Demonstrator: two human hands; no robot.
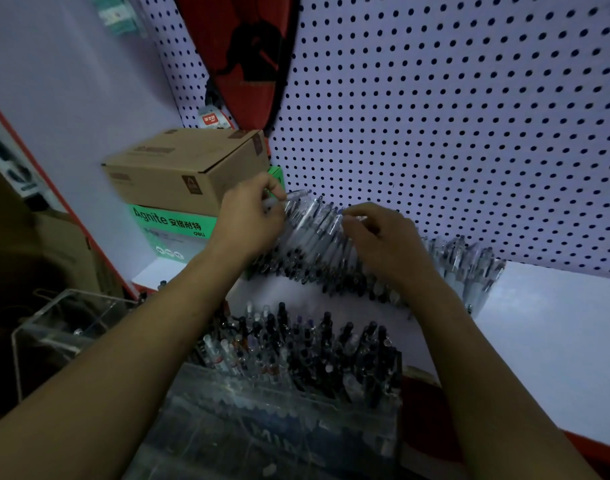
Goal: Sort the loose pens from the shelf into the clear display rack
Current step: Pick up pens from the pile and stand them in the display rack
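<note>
Shelf (556,334): pens (317,233) tips toward viewer

Loose clear-barrelled pens (317,237) lie heaped along my white shelf (556,341) against the pegboard; my clear display rack (279,410) below stands packed with upright pens.

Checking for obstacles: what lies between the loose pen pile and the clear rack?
In the head view, only a bare strip of white shelf separates the pen pile from the clear rack.
</note>
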